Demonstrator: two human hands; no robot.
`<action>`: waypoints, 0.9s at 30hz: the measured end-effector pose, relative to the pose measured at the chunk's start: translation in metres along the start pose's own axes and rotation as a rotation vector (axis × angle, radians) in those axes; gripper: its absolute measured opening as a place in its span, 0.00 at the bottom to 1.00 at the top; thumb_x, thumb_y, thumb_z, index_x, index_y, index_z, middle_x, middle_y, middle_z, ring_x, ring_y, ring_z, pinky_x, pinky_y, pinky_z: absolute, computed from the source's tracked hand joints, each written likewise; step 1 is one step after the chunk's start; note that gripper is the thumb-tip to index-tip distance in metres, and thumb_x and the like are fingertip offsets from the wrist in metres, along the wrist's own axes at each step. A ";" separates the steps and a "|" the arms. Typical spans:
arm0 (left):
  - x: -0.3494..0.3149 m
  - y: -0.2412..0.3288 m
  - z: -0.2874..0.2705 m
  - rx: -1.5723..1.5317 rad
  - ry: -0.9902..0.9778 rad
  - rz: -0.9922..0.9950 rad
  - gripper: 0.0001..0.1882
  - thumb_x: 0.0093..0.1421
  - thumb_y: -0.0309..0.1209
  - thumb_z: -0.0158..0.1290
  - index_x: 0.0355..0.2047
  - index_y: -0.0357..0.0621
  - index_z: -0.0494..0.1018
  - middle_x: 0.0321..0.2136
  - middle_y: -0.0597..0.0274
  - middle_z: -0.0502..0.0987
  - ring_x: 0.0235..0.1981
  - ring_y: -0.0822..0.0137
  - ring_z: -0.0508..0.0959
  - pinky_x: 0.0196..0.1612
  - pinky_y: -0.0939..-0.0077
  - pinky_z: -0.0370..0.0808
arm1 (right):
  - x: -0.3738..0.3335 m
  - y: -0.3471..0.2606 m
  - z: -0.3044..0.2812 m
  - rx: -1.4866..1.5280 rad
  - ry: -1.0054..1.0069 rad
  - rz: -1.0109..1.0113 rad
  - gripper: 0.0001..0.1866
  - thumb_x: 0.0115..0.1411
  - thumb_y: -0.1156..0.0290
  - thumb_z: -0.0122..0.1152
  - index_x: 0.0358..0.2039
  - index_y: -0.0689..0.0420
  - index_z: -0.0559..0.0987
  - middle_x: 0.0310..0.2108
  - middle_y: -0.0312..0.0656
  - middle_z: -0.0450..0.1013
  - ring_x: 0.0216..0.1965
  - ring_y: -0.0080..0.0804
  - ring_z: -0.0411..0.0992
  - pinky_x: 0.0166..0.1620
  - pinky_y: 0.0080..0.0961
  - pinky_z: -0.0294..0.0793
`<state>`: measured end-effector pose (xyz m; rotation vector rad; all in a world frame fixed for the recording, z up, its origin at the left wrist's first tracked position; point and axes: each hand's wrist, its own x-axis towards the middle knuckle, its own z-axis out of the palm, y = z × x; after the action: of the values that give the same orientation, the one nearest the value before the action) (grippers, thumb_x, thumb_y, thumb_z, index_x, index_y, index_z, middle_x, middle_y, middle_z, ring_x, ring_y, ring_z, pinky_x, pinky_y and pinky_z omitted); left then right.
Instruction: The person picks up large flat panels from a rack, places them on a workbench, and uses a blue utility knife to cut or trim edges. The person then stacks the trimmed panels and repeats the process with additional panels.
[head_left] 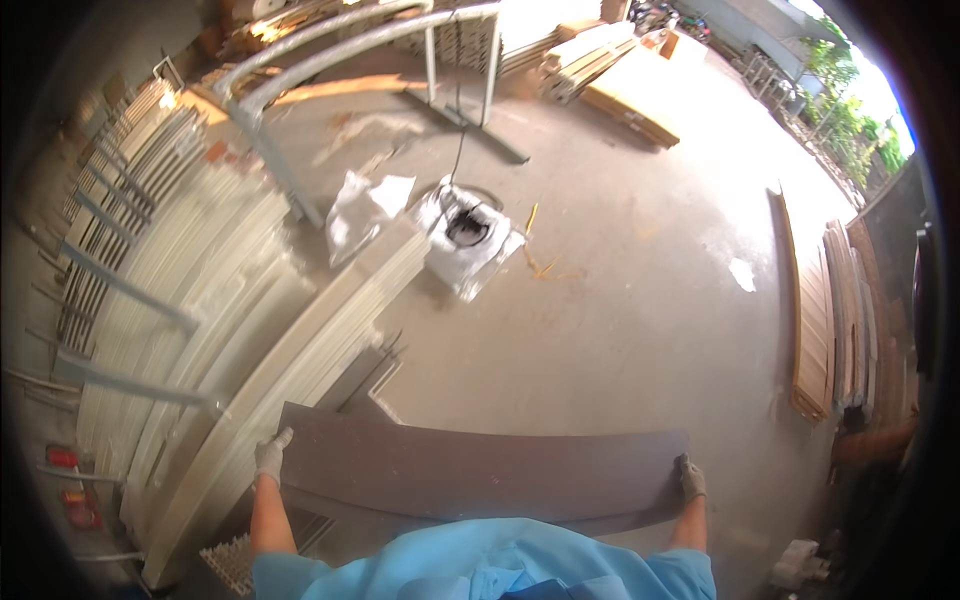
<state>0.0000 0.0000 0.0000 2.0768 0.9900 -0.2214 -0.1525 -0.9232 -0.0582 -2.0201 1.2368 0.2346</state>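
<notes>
A long dark brown board (480, 470) spans the space in front of me, held crosswise. At its left end, my left hand (269, 455), in a pale glove, is closed round the edge. My right hand (693, 479), gloved too with dark fingertips, grips the other end. Below the board's near edge shows a second dark strip (620, 521); whether it is another board or part of the same one, I cannot tell. My left hand is close beside a stack of long pale greenish-grey profiles (300, 345).
Metal rack arms (150, 380) reach over the pale profiles at left. Ahead stand a grey metal frame (270, 85) and a white sack (465, 245) with a dark coil on it. Wooden boards (630, 110) lie farther off; door-like panels (812, 320) lean at right.
</notes>
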 end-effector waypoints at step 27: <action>0.252 0.738 0.418 -0.413 -0.324 0.500 0.27 0.60 0.43 0.61 0.52 0.34 0.76 0.46 0.59 0.80 0.48 0.68 0.76 0.56 0.73 0.68 | 0.413 -0.297 -0.138 0.551 0.307 -0.101 0.44 0.65 0.33 0.45 0.62 0.63 0.68 0.57 0.46 0.71 0.54 0.36 0.70 0.57 0.32 0.70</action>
<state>0.7711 -0.4327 0.0468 1.7640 0.2734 -0.0789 0.2777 -1.2254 -0.0199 -1.6584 1.2094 -0.4389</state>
